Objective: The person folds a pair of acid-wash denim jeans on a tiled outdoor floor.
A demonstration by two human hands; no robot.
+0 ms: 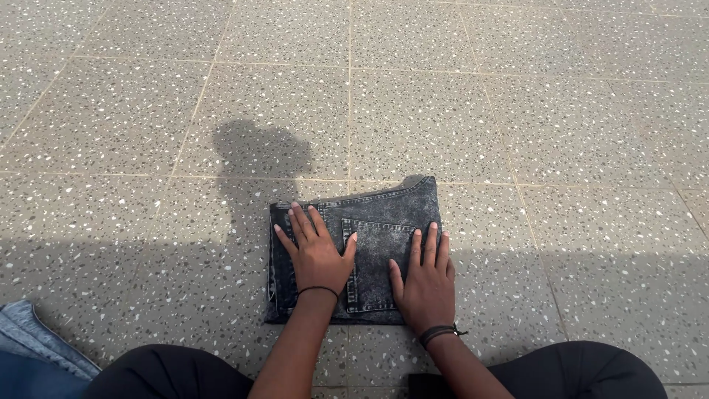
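A: Where are the hands right now?

B: Both lie flat on a folded pair of dark grey jeans (369, 244) on the speckled tile floor (517, 111). The left hand (316, 251) presses the left part of the bundle with its fingers spread; the right hand (426, 284) presses the right part, near the lower edge, beside the back pocket (377, 251).

A: Is either hand gripping anything?

B: No. Palms down, fingers out straight, nothing pinched or curled around the cloth. They only rest on it and hold it down.

A: So which step does this look like?

B: I judge it to be the smoothing of a finished fold. The jeans already form a compact, nearly square packet just in front of the person's knees (170, 373), with the waistband edge at the top.

A: What would a next move call for?

B: Probably even pressure outward so the layers stay aligned, or a firm hold on both sides if the packet is to be lifted without coming undone.

A: Anything else nearby?

B: A lighter blue piece of denim (33, 343) lies at the lower left, well apart from the hands.
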